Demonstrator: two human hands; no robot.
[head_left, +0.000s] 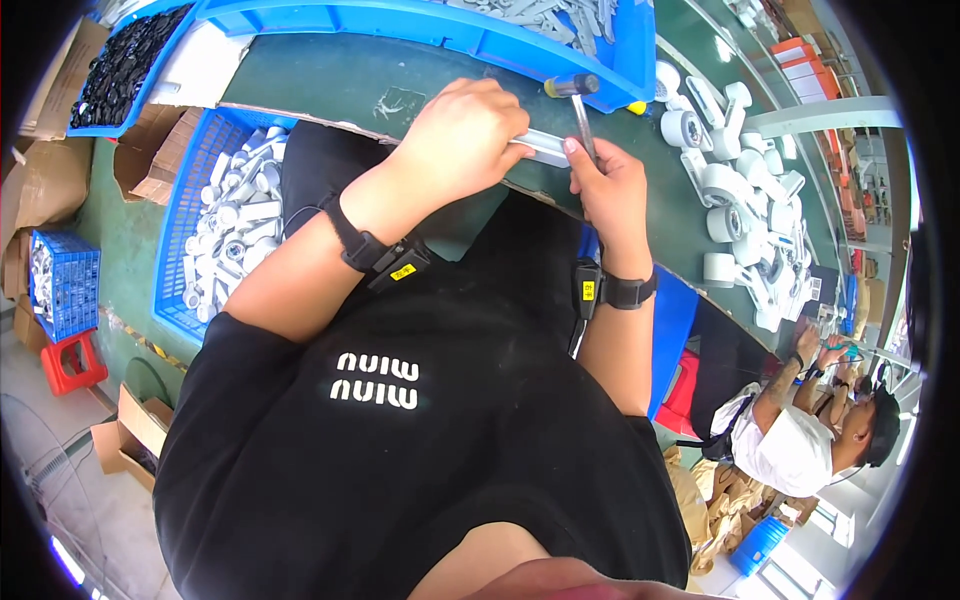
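Over the near edge of the green worktable, my two hands meet at a pale grey, elongated plastic part point(545, 147). My left hand point(462, 135) is closed around its left end, fingers curled and partly hiding it. At the other end the thumb of my right hand point(612, 195) presses on the part. That hand is closed and also holds a small mallet point(583, 125) by its metal shaft. The mallet's yellow-and-black head point(572, 86) points away from me, close to the rim of a blue tray point(440, 38). The lower handle is hidden by my right hand.
Grey strips point(560, 18) fill the far tray. White wheeled parts point(745, 190) lie heaped on the table at right. A blue crate point(175, 250) of similar parts stands at left, below a tray of black pieces point(125, 65). Another person point(800, 440) works at far right.
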